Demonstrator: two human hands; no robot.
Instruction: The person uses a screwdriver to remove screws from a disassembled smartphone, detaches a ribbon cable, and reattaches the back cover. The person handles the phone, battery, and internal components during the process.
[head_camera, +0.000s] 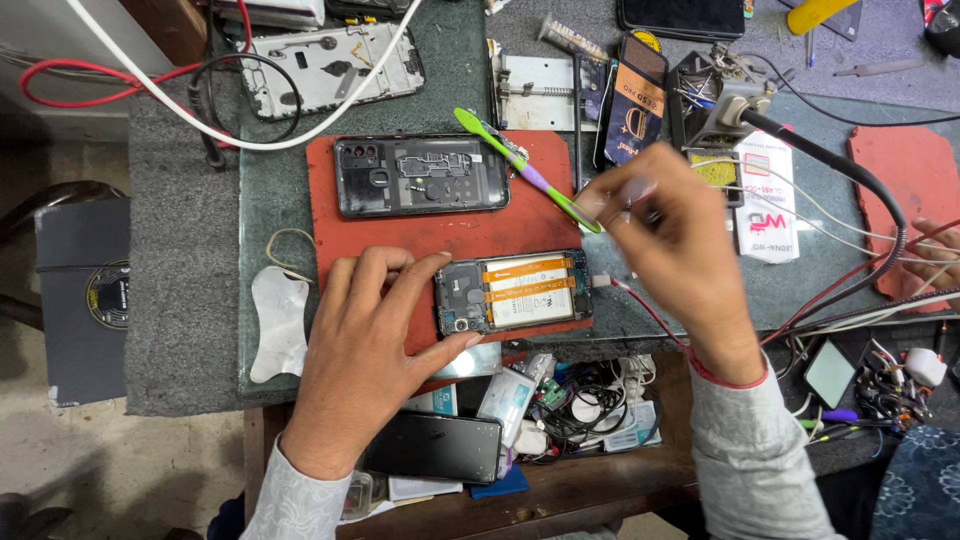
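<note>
On the bench (190, 330), the left hand (365, 345) lies spread and flat on the red mat (450, 235), its thumb and fingertips pressed against the left end of the opened phone (512, 292), which sits at about 6 o'clock on the mat with its battery showing. The right hand (675, 240) hovers at 2 o'clock from that phone, fingers pinched closed around a small thin object too blurred to identify. At 12 o'clock from the opened phone lies a dark back cover (420, 177), and a green and purple toothbrush (525, 168) slants across the mat's upper right. A soldering iron (830, 165) rests at 3 o'clock.
</note>
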